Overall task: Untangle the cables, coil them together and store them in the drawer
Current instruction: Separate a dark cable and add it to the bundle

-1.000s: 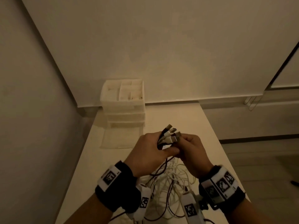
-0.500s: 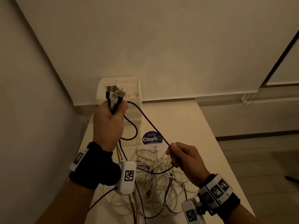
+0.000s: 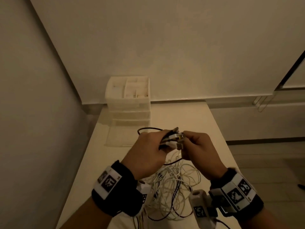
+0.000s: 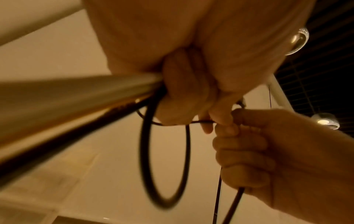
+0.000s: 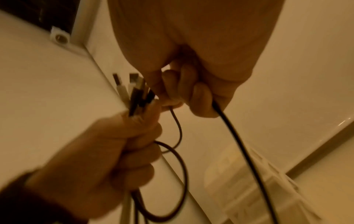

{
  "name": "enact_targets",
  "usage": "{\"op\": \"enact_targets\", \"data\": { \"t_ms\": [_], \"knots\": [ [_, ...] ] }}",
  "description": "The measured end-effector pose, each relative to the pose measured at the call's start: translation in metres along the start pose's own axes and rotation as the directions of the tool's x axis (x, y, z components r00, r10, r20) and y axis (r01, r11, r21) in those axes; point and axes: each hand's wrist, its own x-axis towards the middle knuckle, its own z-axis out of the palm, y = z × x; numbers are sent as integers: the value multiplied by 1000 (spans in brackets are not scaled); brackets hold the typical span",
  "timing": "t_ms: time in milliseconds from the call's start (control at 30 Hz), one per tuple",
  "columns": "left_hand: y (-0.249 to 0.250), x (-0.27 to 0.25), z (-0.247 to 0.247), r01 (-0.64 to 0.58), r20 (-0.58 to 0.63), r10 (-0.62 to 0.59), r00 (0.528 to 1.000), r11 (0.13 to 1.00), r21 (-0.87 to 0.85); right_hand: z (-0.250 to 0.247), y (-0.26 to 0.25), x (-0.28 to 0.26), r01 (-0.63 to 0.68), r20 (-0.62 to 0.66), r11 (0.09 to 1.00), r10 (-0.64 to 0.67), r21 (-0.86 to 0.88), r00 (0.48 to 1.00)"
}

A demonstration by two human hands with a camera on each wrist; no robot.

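The left hand's (image 3: 145, 156) grip is closed round the bunched USB plugs (image 3: 175, 140); the right hand (image 3: 199, 151) pinches the black cable (image 5: 235, 139). Lay each loop evenly into that fist, feeding slack from the tangle (image 3: 171, 192) on the table (image 3: 194, 116); drawer unit (image 3: 130, 111) at 12 o'clock.

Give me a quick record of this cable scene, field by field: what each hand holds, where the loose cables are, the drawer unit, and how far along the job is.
left hand: grips the bunch of black and white USB plug ends
right hand: holds a thin black cable, fingertips at the plugs
black loop: hangs from the left hand
loose cables: tangled pile of white and dark cables on the white table
storage: translucent white plastic drawer unit at the table's far end
progress: coiling begun, nothing stored yet
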Motion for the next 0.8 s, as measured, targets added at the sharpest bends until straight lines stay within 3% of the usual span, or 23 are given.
{"op": "enact_targets", "data": {
  "t_ms": [133,267,433,567,600,700,800],
  "knots": [
    [-2,10,6,16,-118,-22,993,998,-56,-4,-17,-1,-25,57,973,12,230,998],
    [2,17,0,36,-277,-64,959,994,-104,0,-11,-2,11,60,954,-30,300,998],
    [-6,36,-38,83,-596,-171,785,982,-172,12,31,-3,39,46,973,-50,226,998],
    [-27,35,-61,125,-729,-245,640,968,-216,26,61,-4,16,19,998,-17,66,1000],
    [-33,33,-61,152,-728,-263,634,964,-216,29,65,-3,0,6,999,0,40,1000],
    [-33,22,-55,224,-688,-255,679,965,-136,32,68,3,-45,-66,999,46,18,997],
    [-15,12,-42,124,-647,-146,749,989,-79,28,55,11,-15,-80,999,12,-38,997]
  ]
}}
